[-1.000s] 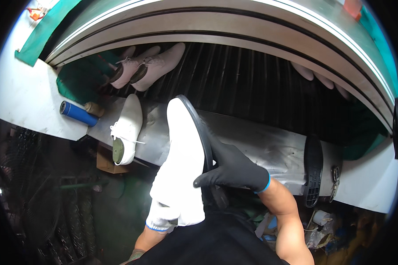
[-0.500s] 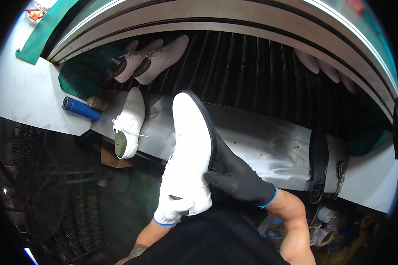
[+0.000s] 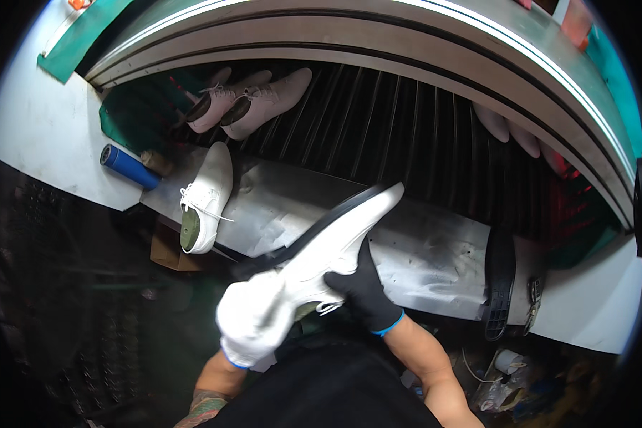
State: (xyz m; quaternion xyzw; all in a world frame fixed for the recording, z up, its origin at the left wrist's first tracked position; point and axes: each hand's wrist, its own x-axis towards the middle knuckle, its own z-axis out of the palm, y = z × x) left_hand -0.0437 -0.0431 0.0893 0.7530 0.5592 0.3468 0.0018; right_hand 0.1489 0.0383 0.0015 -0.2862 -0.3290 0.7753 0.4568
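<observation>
A white lace-up shoe (image 3: 333, 241) is held tilted on its side above the bench, its toe toward the far right. A black sole (image 3: 319, 227) runs along its far-left edge; whether it is fixed at the heel I cannot tell. My left hand (image 3: 253, 314), in a white glove, is closed around the heel end and slightly blurred. With a black glove on, my right hand (image 3: 367, 291) grips the upper by the laces. Another white shoe (image 3: 208, 194), laces loose and a green form in its opening, stands on the metal sheet (image 3: 424, 267) to the left.
Black rollers (image 3: 364, 121) run under a pale curved hood (image 3: 349, 50), with pinkish-lit shoes (image 3: 267, 107) at left and more at right. A blue cylinder (image 3: 128, 166) lies left. At right are a loose black sole (image 3: 500, 282) and a small metal item (image 3: 533, 303).
The held shoe has rolled over and its toe has swung right, bringing the sole to its left side. My right hand has moved from the sole side to the lace side.
</observation>
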